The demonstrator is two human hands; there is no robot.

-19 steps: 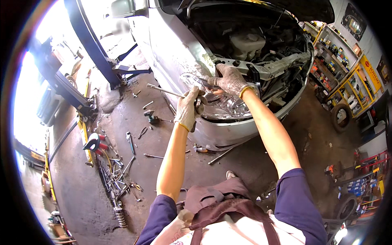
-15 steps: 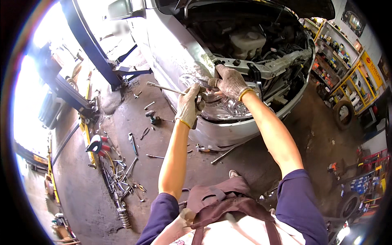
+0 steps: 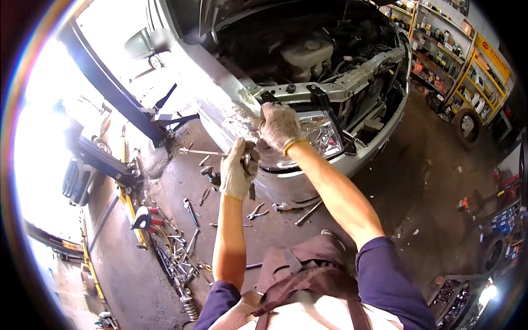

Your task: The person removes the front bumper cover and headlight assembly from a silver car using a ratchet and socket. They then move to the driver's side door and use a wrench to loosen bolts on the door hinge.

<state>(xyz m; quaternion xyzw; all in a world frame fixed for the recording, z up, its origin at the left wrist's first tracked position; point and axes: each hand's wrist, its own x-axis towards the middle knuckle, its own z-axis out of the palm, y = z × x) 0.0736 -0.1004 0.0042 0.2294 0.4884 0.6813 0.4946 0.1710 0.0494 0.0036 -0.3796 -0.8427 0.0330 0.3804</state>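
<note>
My left hand (image 3: 238, 171), in a whitish knit work glove, is closed around a ratchet (image 3: 247, 160). Its thin metal extension (image 3: 204, 152) points left, with a socket at the end. My gloved right hand (image 3: 278, 127) reaches to the upper inner edge of the silver car's headlight (image 3: 319, 135), close under the metal crossmember (image 3: 335, 85). Its fingers are curled down there, and whatever they grip is hidden by the glove. The silver fender (image 3: 212, 104) lies just left of both hands.
The raised hood uncovers the engine bay, with a white reservoir (image 3: 311, 58). Pliers (image 3: 257, 211), a cordless drill (image 3: 209, 175) and many loose tools (image 3: 179, 258) litter the floor. A blue lift post (image 3: 104, 82) stands left; shelves (image 3: 440, 49) and a tire (image 3: 467, 126) stand right.
The view has shifted, so the car sits further left in it. My right hand has moved along the headlight's upper edge toward the fender; my left keeps hold of the ratchet.
</note>
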